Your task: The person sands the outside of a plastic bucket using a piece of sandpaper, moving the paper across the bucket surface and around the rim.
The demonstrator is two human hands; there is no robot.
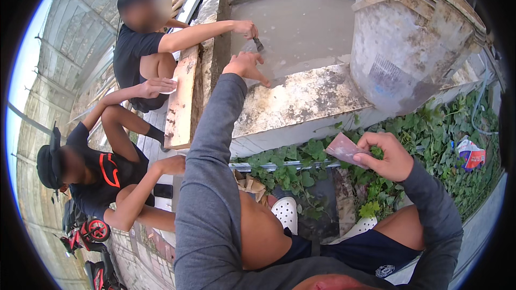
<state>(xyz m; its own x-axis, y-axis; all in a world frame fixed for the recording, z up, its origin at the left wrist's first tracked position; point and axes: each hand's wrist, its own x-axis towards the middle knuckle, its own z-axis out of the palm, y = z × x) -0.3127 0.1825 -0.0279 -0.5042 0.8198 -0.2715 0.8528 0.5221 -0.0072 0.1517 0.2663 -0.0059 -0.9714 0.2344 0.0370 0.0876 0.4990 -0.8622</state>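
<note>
My left hand [244, 68] reaches out over the near edge of a basin [301, 94] with murky grey water [306, 27] in it. Its fingers are apart and nothing shows in them. Just beyond it, a co-worker's hand [245, 28] holds a dark-ended scraper or brush [259, 45] at the water; its exact kind is unclear. In my right hand [387, 156], thumb and fingers pinch a flat, pinkish-brown piece of sandpaper [344, 148], held above the green vines in front of the basin wall.
A large stained bucket [408, 48] stands on the basin's right rim. To the left, a wooden board [183, 94] lies beside two seated people, one pressing a white piece on it. Leafy vines [430, 134] and a crumpled packet [471, 154] are at right. Motorbikes [88, 233] stand far left.
</note>
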